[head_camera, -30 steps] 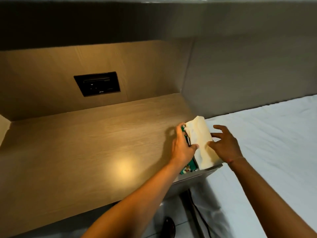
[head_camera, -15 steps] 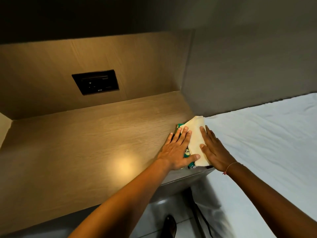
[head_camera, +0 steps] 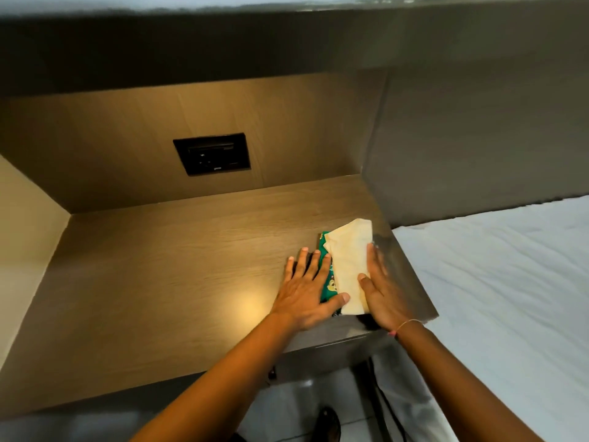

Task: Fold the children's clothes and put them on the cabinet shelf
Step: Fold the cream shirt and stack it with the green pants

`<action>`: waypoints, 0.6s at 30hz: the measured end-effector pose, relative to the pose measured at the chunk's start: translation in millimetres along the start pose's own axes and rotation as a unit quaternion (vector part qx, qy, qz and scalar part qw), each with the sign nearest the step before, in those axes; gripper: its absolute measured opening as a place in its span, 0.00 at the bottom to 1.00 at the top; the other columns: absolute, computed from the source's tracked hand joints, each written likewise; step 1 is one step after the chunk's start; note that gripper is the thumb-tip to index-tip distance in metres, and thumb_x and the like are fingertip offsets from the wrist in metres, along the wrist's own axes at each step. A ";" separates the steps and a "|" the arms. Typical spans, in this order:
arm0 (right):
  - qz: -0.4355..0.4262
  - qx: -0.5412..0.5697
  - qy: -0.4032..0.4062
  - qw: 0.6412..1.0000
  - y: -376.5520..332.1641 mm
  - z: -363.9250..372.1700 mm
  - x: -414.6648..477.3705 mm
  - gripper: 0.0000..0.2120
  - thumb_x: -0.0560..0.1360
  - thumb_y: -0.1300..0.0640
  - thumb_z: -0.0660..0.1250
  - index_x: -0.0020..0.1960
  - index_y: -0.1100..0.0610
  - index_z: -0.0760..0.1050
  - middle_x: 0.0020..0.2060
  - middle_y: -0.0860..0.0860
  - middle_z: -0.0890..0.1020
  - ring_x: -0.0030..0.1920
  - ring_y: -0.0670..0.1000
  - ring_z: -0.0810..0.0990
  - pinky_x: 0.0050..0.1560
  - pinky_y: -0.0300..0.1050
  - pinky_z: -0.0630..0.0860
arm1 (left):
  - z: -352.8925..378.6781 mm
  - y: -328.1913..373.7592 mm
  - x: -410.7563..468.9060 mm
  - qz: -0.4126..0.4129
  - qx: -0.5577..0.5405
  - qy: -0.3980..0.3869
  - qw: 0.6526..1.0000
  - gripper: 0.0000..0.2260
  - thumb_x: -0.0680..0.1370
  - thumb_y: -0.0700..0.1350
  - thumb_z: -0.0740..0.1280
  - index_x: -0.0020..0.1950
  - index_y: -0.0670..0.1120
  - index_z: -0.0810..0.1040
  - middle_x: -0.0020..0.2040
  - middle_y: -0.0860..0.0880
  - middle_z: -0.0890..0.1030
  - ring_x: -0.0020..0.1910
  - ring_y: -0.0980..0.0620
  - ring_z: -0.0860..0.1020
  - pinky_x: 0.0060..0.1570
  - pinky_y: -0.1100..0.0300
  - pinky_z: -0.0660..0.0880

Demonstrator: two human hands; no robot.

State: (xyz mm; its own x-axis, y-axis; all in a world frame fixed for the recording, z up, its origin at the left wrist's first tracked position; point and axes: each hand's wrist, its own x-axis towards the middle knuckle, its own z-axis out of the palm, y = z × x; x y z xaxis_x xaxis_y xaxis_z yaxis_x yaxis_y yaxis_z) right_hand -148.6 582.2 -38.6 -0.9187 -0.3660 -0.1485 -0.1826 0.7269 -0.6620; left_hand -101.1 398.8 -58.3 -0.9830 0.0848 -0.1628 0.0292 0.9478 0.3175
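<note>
A folded cream garment (head_camera: 349,260) lies on top of a folded green printed garment (head_camera: 328,283) at the right end of the wooden cabinet shelf (head_camera: 178,275). My left hand (head_camera: 306,291) lies flat with straight fingers on the shelf and the green garment's left edge, its thumb touching the cream one. My right hand (head_camera: 381,287) rests flat along the right side of the cream garment, fingers straight.
A black socket panel (head_camera: 212,153) sits in the shelf's back wall. A grey side panel (head_camera: 462,148) rises to the right of the shelf. A bed with a white sheet (head_camera: 510,288) lies to the right. A dark shoe (head_camera: 328,424) shows on the tiled floor below.
Both hands went from holding the folded stack above the shelf's corner to lying flat on it. The stack now rests on the shelf, slightly further in.
</note>
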 end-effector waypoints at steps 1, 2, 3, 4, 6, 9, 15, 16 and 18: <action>-0.012 0.016 -0.010 1.000 -12.1 11.6 2.5 0.30 0.84 0.53 0.51 0.77 0.46 0.35 0.79 0.48 0.41 0.79 0.49 0.44 0.77 0.50 0.52 | -2.9 -14.9 -9.1 -0.010 -0.001 0.003 1.000 0.41 0.74 0.74 0.43 0.79 0.52 0.39 0.80 0.48 0.41 0.76 0.47 0.32 0.74 0.41 0.35; -0.025 0.027 -0.020 0.999 -24.8 24.0 4.3 0.30 0.84 0.54 0.52 0.77 0.46 0.36 0.79 0.49 0.41 0.78 0.48 0.42 0.77 0.48 0.49 | -6.3 -30.7 -19.2 -0.021 0.002 0.004 1.000 0.41 0.74 0.74 0.43 0.79 0.52 0.38 0.80 0.48 0.41 0.76 0.47 0.32 0.74 0.41 0.35; -0.036 0.030 -0.030 0.998 -37.9 37.0 5.9 0.30 0.84 0.54 0.52 0.77 0.47 0.36 0.79 0.49 0.41 0.78 0.48 0.41 0.77 0.48 0.48 | -10.1 -47.5 -30.4 -0.036 0.008 0.002 0.999 0.41 0.73 0.75 0.43 0.78 0.53 0.36 0.80 0.48 0.40 0.76 0.47 0.32 0.74 0.41 0.34; -0.046 0.029 -0.038 0.998 -51.3 50.3 6.9 0.30 0.84 0.54 0.52 0.77 0.47 0.36 0.79 0.49 0.40 0.78 0.48 0.40 0.78 0.48 0.46 | -14.2 -64.6 -42.1 -0.051 0.016 -0.004 0.999 0.41 0.73 0.75 0.43 0.77 0.54 0.35 0.79 0.48 0.39 0.76 0.46 0.32 0.74 0.42 0.34; -0.058 0.028 -0.058 0.996 -78.8 77.3 6.8 0.31 0.83 0.52 0.51 0.77 0.46 0.35 0.78 0.48 0.38 0.78 0.49 0.39 0.78 0.51 0.45 | -22.0 -96.4 -67.4 -0.081 0.025 -0.012 0.996 0.40 0.73 0.75 0.43 0.76 0.55 0.32 0.79 0.49 0.37 0.76 0.46 0.32 0.74 0.42 0.33; -0.080 0.040 -0.087 0.992 -123.3 115.9 0.5 0.31 0.83 0.53 0.51 0.77 0.47 0.34 0.78 0.49 0.38 0.78 0.50 0.38 0.78 0.51 0.44 | -31.8 -138.8 -106.2 -0.128 0.028 -0.013 0.991 0.41 0.72 0.76 0.43 0.75 0.55 0.31 0.78 0.50 0.35 0.75 0.47 0.31 0.73 0.43 0.32; -0.132 0.055 -0.139 0.980 -178.2 160.8 -14.2 0.32 0.83 0.55 0.52 0.78 0.50 0.34 0.79 0.52 0.39 0.78 0.51 0.38 0.78 0.53 0.47 | -37.7 -195.9 -162.0 -0.182 -0.004 -0.031 0.983 0.46 0.67 0.79 0.42 0.74 0.55 0.30 0.77 0.51 0.34 0.75 0.48 0.30 0.70 0.45 0.29; -0.136 0.055 -0.147 0.978 -181.7 162.5 -14.3 0.32 0.83 0.55 0.52 0.78 0.50 0.34 0.79 0.52 0.39 0.78 0.51 0.38 0.78 0.52 0.46 | -37.6 -199.2 -166.8 -0.185 -0.013 -0.029 0.982 0.46 0.66 0.80 0.41 0.74 0.55 0.30 0.77 0.52 0.34 0.75 0.48 0.30 0.71 0.45 0.30; -0.131 0.063 -0.150 0.978 -181.5 161.1 -13.3 0.33 0.82 0.54 0.53 0.78 0.50 0.35 0.79 0.52 0.40 0.78 0.51 0.38 0.78 0.52 0.45 | -37.2 -198.5 -171.1 -0.191 -0.030 -0.020 0.981 0.45 0.67 0.79 0.41 0.75 0.56 0.31 0.78 0.53 0.35 0.77 0.48 0.34 0.72 0.45 0.34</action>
State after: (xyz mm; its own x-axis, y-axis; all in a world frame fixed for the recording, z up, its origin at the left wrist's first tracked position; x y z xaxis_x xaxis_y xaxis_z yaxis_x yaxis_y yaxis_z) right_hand -46.8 361.6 -34.8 -0.6983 -0.6981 -0.1583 -0.3359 0.5149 -0.7887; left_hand 54.5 184.7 -58.7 -0.9119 -0.2608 -0.3170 -0.3526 0.8930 0.2798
